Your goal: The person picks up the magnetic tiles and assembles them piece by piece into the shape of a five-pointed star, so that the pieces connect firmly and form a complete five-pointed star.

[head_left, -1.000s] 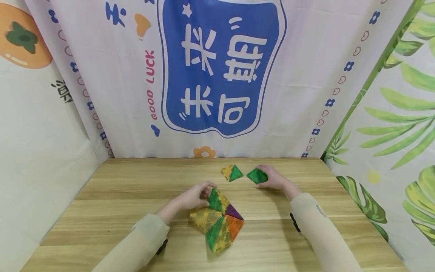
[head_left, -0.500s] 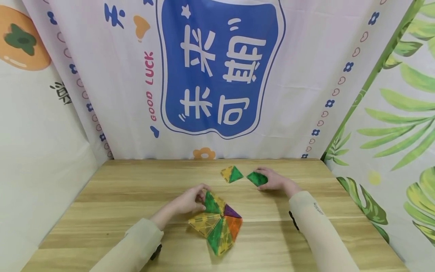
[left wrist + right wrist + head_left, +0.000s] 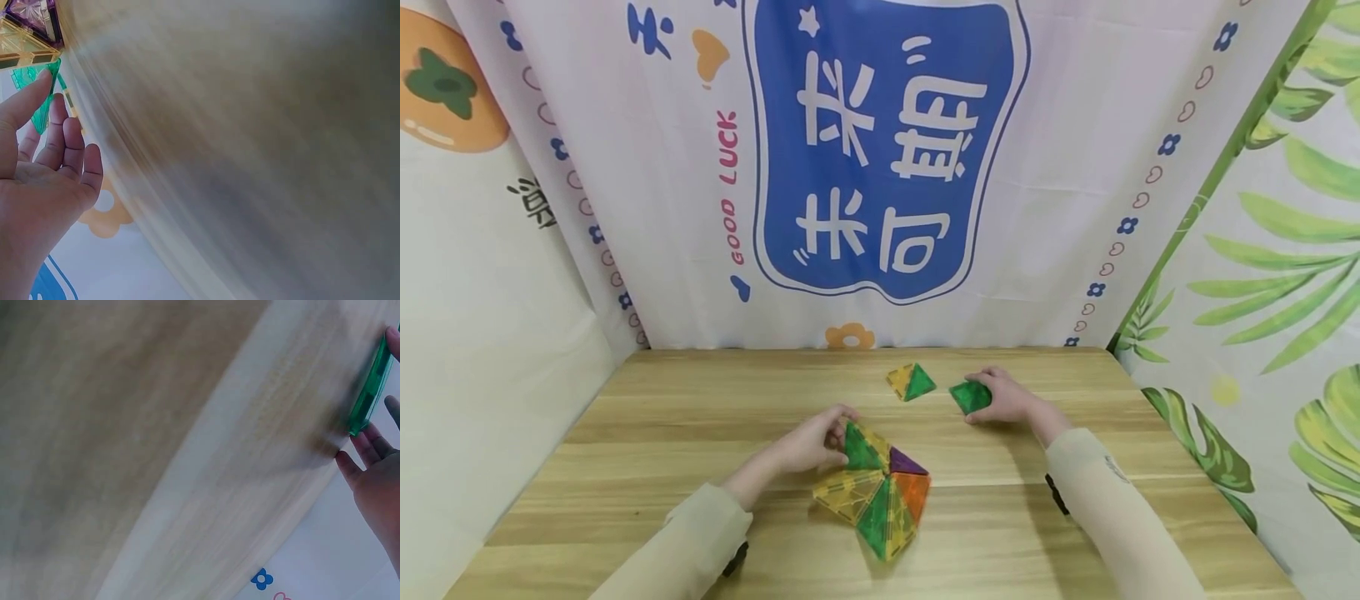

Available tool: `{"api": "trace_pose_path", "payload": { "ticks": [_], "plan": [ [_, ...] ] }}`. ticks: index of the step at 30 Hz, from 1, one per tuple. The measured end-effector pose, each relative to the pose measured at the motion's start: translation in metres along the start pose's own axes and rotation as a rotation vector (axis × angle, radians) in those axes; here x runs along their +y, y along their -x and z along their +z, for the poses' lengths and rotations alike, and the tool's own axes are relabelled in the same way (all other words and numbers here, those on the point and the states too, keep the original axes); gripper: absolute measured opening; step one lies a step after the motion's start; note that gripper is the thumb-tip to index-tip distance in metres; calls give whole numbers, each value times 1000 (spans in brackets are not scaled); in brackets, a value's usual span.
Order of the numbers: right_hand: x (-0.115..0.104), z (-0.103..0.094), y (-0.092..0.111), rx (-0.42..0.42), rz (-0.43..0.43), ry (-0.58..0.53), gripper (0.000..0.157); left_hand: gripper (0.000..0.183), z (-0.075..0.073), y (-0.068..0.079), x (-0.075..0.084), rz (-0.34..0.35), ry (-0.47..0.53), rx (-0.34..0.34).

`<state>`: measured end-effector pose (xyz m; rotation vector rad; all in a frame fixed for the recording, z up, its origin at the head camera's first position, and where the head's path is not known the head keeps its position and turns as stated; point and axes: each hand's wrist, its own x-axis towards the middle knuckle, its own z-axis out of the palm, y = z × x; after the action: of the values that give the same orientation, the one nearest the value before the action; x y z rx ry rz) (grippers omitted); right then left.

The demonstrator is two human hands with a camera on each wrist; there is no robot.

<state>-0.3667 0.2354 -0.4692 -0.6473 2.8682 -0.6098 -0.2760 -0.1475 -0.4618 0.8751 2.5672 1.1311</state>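
Observation:
A fan of translucent triangular magnetic tiles [image 3: 851, 496], in yellow, green, purple and orange, stands joined around one point on the wooden table. My left hand [image 3: 811, 442] pinches a green triangular tile [image 3: 860, 447] at the fan's upper left. The left wrist view shows the thumb on the face of this green tile [image 3: 42, 87] and the fingers behind it. Farther back on the right, my right hand [image 3: 1004, 395] holds a loose green tile [image 3: 967, 397] by its edges. In the right wrist view that green tile [image 3: 370, 387] appears edge-on between thumb and fingers.
Between the hands, toward the back, lies a joined pair of tiles, one yellow [image 3: 899, 382] and one green [image 3: 920, 383]. The wooden table [image 3: 700, 400] ends at a printed curtain [image 3: 1060, 208]. More printed cloth hangs on both sides.
My left hand has shifted left, and the tile fan has moved left with it. My right hand has drawn the loose green tile slightly nearer, away from the yellow and green pair.

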Motion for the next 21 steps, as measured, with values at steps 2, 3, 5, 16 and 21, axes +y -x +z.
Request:
{"api": "trace_pose_path", "payload": {
  "ticks": [2, 3, 5, 16, 21],
  "plan": [
    [-2, 0, 3, 12, -12, -4, 86, 64, 0, 1, -1, 4, -1, 4],
    [-3, 0, 4, 17, -16, -5, 86, 65, 0, 2, -1, 1, -2, 6],
    [-6, 0, 6, 27, -26, -13, 85, 65, 0, 3, -2, -16, -3, 11],
    [-22, -7, 19, 59, -60, -57, 78, 57, 3, 16, 6, -69, -49, 86],
    [-28, -10, 22, 88, -79, -63, 76, 53, 5, 21, 7, -58, -139, 133]
  ]
}}
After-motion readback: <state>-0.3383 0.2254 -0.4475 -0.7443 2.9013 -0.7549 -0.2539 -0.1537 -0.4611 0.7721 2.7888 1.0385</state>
